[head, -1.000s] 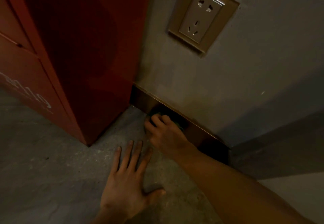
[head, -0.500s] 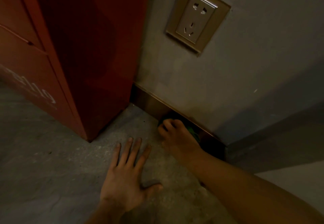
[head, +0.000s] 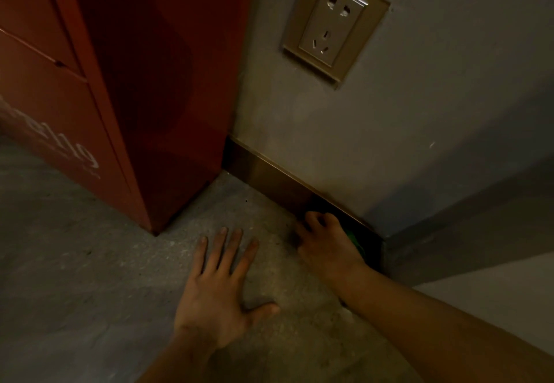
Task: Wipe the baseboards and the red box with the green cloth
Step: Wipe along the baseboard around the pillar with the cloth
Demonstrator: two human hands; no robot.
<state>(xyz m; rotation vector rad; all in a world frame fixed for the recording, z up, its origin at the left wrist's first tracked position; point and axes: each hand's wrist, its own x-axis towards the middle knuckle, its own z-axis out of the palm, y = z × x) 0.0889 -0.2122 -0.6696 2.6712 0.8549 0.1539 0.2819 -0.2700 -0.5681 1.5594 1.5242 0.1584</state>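
1. Grey wall (head: 374,142) fills the upper right of the frame, meeting a speckled concrete floor (head: 90,277) along the lower half; dim light is cast over both.
2. At the upper left, the red box (head: 144,82) is seen standing on the floor, its corner set close against the wall, so the baseboard behind it is blocked from reach.
3. Along the foot of the wall, the metallic baseboard (head: 269,175) runs from the box down to a wall corner at centre right, where the stroke is judged to end.
4. On the floor at lower centre, the left hand (head: 218,295) is laid flat with fingers spread, nothing grasped, apparently to brace the crouched body.
5. At centre right, the right hand (head: 326,247) is clenched around the green cloth (head: 353,240), which is pressed against the baseboard's lower end; only a sliver of green is visible.
6. A wall socket (head: 332,25) at top centre sits well above the wiping.
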